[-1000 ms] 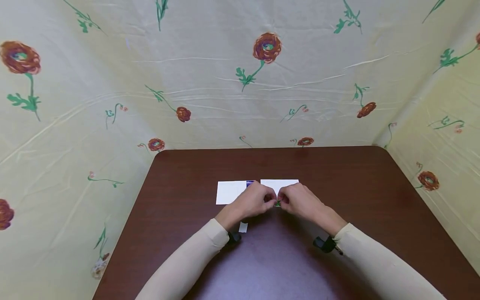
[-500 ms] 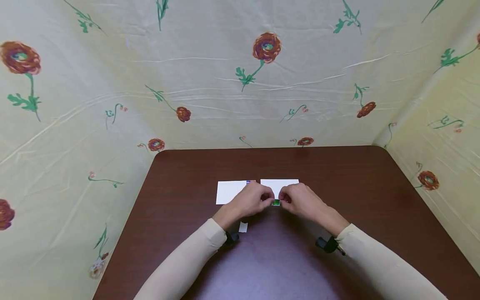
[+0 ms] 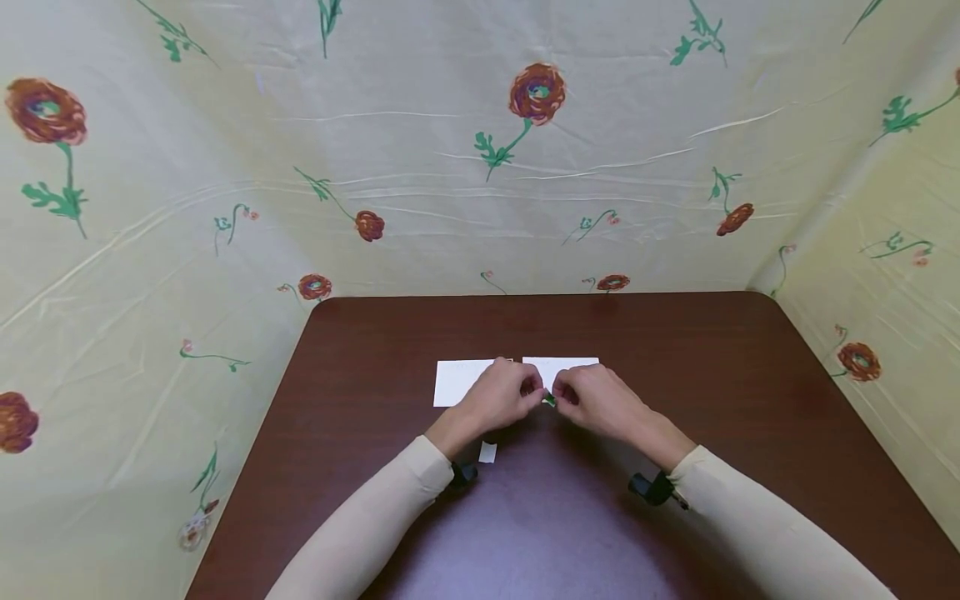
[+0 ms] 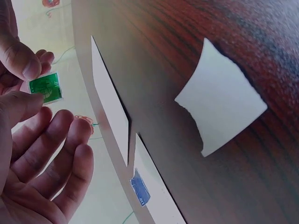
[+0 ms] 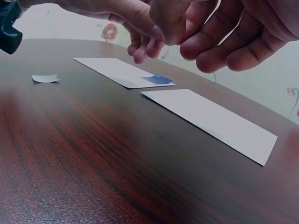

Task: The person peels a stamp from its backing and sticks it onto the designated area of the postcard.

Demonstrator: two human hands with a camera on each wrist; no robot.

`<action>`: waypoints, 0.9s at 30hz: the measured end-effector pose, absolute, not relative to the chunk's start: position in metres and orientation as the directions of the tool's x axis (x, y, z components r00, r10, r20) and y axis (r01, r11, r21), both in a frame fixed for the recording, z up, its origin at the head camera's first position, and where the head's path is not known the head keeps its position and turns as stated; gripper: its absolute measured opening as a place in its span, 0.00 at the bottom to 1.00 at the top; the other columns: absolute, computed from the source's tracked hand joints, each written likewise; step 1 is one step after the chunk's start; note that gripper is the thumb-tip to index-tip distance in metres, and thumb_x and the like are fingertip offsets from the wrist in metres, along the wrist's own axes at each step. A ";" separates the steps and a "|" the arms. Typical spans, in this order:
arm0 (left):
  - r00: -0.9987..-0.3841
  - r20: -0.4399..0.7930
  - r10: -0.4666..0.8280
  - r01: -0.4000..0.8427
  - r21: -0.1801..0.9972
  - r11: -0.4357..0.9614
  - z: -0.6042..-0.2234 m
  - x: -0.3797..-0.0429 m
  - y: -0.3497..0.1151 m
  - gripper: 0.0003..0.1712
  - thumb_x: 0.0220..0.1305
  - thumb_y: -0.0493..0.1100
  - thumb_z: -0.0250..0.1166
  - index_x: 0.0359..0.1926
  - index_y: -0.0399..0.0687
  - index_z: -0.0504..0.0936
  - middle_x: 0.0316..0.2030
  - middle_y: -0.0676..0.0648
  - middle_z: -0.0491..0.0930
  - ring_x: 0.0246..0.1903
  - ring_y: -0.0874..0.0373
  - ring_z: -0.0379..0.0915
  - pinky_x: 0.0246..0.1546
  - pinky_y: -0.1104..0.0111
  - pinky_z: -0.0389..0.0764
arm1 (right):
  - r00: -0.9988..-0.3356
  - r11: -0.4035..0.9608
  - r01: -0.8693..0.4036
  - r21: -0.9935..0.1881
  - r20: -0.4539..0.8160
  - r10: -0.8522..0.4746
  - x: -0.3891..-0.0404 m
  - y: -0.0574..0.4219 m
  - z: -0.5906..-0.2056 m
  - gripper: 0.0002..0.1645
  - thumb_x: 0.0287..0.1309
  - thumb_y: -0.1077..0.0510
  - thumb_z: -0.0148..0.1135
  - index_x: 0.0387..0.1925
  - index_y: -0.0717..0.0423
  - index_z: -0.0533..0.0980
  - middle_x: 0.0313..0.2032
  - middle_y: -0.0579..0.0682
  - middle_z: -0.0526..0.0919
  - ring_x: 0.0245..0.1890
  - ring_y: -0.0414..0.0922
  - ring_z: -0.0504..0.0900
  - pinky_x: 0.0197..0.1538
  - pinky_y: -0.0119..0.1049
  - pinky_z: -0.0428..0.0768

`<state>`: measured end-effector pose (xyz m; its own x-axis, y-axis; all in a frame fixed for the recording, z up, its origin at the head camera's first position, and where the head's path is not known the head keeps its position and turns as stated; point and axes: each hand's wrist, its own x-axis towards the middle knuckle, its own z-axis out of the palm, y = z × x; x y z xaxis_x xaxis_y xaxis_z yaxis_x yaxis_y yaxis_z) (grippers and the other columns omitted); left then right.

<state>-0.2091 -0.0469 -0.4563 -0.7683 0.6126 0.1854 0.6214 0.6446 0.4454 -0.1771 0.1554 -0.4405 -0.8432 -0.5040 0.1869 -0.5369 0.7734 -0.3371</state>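
Between my two hands is a small green stamp (image 4: 46, 87), square with a pale border, raised off the table. My left hand (image 3: 501, 390) pinches it, the thumb lying over its lower edge in the left wrist view. From the opposite side, the thumb and fingers of my right hand (image 3: 600, 395) pinch its other corner. Beyond the hands lie two white envelopes, a left one (image 3: 459, 383) and a right one (image 3: 561, 365). A blue stamp (image 5: 160, 79) sits at the corner of the left envelope. The right wrist view hides the green stamp behind fingers.
A small torn scrap of white paper (image 4: 222, 100) lies on the dark brown table (image 3: 570, 533), nearer me than the left envelope. Flowered sheeting (image 3: 420, 150) hangs behind the table and along its sides.
The green stamp lay flat to view between my fingertips half a second ago and now shows smaller and tilted. My hands have drawn slightly closer together.
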 end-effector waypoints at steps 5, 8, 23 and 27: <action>-0.776 0.166 0.608 0.607 0.459 0.649 -0.455 -0.207 -0.047 0.07 0.64 0.47 0.67 0.31 0.54 0.89 0.22 0.61 0.82 0.21 0.70 0.71 0.27 0.76 0.73 | -0.836 0.766 -0.548 -0.334 0.205 -0.509 -0.176 0.153 -0.441 0.07 0.53 0.58 0.68 0.25 0.44 0.78 0.21 0.35 0.75 0.22 0.33 0.71 0.28 0.29 0.72; -0.770 0.151 0.619 0.604 0.482 0.634 -0.455 -0.206 -0.047 0.07 0.65 0.47 0.66 0.33 0.54 0.89 0.23 0.62 0.82 0.22 0.70 0.70 0.28 0.75 0.73 | -0.839 0.770 -0.544 -0.332 0.205 -0.504 -0.176 0.152 -0.443 0.06 0.53 0.58 0.68 0.26 0.44 0.78 0.21 0.35 0.75 0.23 0.34 0.71 0.30 0.29 0.72; -0.753 0.136 0.644 0.595 0.560 0.577 -0.458 -0.204 -0.050 0.07 0.64 0.46 0.63 0.34 0.54 0.87 0.26 0.62 0.82 0.25 0.71 0.73 0.29 0.77 0.74 | -0.824 0.751 -0.566 -0.340 0.212 -0.525 -0.174 0.151 -0.445 0.03 0.54 0.60 0.65 0.29 0.48 0.82 0.24 0.37 0.79 0.26 0.35 0.74 0.34 0.32 0.76; -0.752 0.136 0.645 0.600 0.549 0.583 -0.459 -0.204 -0.049 0.06 0.64 0.46 0.63 0.33 0.55 0.87 0.25 0.62 0.82 0.25 0.71 0.73 0.29 0.77 0.74 | -0.826 0.750 -0.562 -0.348 0.200 -0.526 -0.174 0.151 -0.446 0.02 0.57 0.59 0.65 0.30 0.49 0.82 0.25 0.37 0.80 0.26 0.35 0.74 0.34 0.31 0.76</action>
<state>-0.2038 -0.0495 -0.4591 -0.7517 0.6452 0.1363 0.5995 0.5826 0.5488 -0.1738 0.1507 -0.4457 -0.8265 -0.5264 0.1995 -0.5620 0.7505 -0.3478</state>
